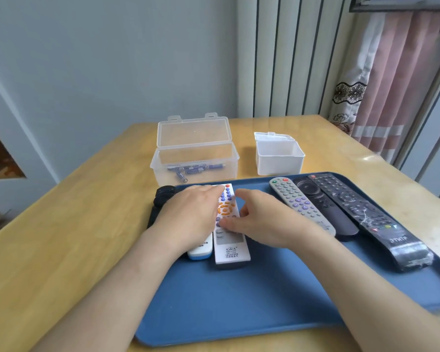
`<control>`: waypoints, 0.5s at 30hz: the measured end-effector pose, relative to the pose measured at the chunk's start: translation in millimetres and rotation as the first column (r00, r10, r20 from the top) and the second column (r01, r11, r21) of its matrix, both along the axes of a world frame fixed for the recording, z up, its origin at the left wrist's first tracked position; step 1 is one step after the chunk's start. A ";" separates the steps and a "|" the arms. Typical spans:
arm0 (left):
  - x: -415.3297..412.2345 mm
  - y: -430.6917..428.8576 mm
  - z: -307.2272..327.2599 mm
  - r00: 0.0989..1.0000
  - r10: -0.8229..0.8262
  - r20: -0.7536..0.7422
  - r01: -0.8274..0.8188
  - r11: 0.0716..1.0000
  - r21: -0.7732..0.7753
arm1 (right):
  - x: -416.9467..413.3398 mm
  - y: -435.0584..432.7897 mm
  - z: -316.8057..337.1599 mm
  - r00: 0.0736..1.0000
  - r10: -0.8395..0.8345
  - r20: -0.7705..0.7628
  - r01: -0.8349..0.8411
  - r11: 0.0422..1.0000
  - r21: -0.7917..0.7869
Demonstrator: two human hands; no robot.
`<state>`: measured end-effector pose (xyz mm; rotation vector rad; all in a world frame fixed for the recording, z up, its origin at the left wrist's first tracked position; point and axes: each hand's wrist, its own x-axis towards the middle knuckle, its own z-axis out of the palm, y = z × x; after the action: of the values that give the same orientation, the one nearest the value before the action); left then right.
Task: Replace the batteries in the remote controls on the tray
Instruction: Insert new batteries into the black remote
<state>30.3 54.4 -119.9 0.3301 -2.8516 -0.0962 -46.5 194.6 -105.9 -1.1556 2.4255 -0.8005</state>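
Blue tray [239, 301] is lying closest, with the white remote [230, 240] sitting face up toward its ten o'clock between both hands. Left hand [188, 214] is resting flat, fingers straight and together, over the remote's nine o'clock edge, while the right hand [262, 224] is gripping its three o'clock edge, thumb across the buttons. Batteries [196, 170] are lying in the clear box [196, 138] beyond, at twelve o'clock.

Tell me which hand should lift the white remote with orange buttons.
The right hand: its thumb lies on the white remote, fingers at its right edge. The left hand rests flat.
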 end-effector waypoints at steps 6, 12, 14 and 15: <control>5.6 7.7 8.0 0.989 0.087 -0.119 -0.088 0.996 -0.003 | -14.1 7.3 -1.6 0.934 -0.177 0.311 0.229 0.963 -0.138; 6.9 11.0 10.2 0.988 0.091 -0.122 -0.084 0.995 0.054 | -7.0 8.3 2.9 0.982 -0.166 0.093 0.178 0.973 -0.143; 7.5 8.7 10.3 0.993 0.084 -0.086 -0.077 0.994 0.078 | 4.8 3.9 3.8 0.997 -0.077 0.011 0.078 0.996 -0.035; 7.6 8.1 11.3 0.994 0.081 -0.071 -0.075 0.993 0.089 | 9.7 2.0 3.7 0.999 -0.042 -0.032 0.043 0.998 0.039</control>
<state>37.9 62.5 -108.7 0.4459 -2.7624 -0.2116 -36.8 196.6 -102.2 -1.1129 2.4873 -0.7485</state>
